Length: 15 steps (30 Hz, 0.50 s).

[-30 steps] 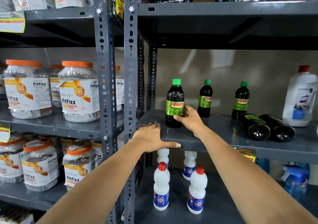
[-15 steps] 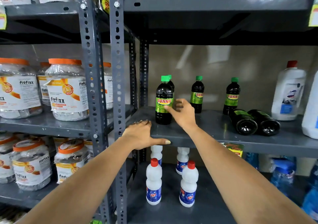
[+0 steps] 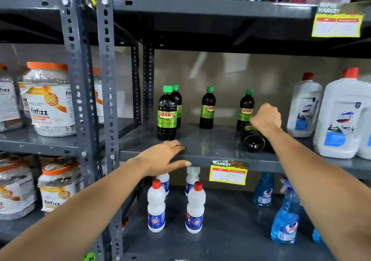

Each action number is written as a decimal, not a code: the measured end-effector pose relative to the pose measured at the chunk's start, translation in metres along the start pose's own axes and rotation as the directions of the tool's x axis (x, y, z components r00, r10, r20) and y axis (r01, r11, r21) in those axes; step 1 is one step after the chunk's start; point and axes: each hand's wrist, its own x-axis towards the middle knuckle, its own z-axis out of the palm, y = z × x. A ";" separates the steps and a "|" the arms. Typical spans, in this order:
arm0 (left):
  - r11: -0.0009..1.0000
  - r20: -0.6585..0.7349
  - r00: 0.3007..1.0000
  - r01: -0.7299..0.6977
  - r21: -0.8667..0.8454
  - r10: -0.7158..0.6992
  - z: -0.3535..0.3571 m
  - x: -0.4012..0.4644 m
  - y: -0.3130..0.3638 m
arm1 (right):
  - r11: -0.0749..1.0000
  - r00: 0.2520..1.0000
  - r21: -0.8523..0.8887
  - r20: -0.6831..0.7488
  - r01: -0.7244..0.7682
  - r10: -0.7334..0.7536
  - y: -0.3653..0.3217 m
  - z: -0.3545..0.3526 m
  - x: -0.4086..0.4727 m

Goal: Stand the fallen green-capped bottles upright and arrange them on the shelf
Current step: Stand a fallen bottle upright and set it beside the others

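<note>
Green-capped bottles [image 3: 167, 113] mostly upright on the grey shelf [image 3: 208, 143]: one at the front left with a second just behind it, a third [image 3: 208, 108] further back toward the middle, a fourth [image 3: 245, 109] to the right of that. One fallen bottle [image 3: 253, 140] lying on its side at the right of the group, base turned outward toward the shelf's front edge, just in front of the fourth upright one. Right hand [image 3: 266, 118] over the fallen bottle's far end, fingers curled down into a loose fist; cannot tell whether this grip has actually closed on the bottle, since the knuckles hide the contact. Left hand [image 3: 162, 159] resting flat on the shelf's front edge, just below the front-left bottle, fingers spread, thumb under the lip, grip slack and holding nothing. Large white jugs [image 3: 341, 118] with red caps at the shelf's right end, beyond the fallen bottle. Yellow price tag [image 3: 227, 173] hanging from the shelf's front lip. Small white bottles [image 3: 195, 207] with red caps one level below the shelf, blue spray bottles [image 3: 285, 218] to their right. Orange-lidded jars [image 3: 50, 100] in the neighbouring rack to the shelf's left.
</note>
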 end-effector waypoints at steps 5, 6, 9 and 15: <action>0.997 0.192 0.979 0.072 0.025 -0.075 -0.007 0.043 0.017 | 0.968 0.974 -0.243 0.227 0.069 -0.013 0.010 0.000 0.006; 0.995 0.222 0.969 0.102 0.024 -0.105 -0.007 0.048 0.015 | 0.961 0.973 -0.266 0.232 0.079 -0.016 0.010 0.002 0.007; 0.989 0.226 0.965 0.145 -0.031 -0.134 0.000 0.055 0.010 | 0.952 0.938 -0.301 0.343 0.060 0.049 0.007 0.010 0.010; 0.978 0.208 0.963 0.192 -0.076 -0.172 0.009 0.054 0.005 | 0.971 0.885 -0.237 0.447 -0.025 0.132 0.004 0.019 0.010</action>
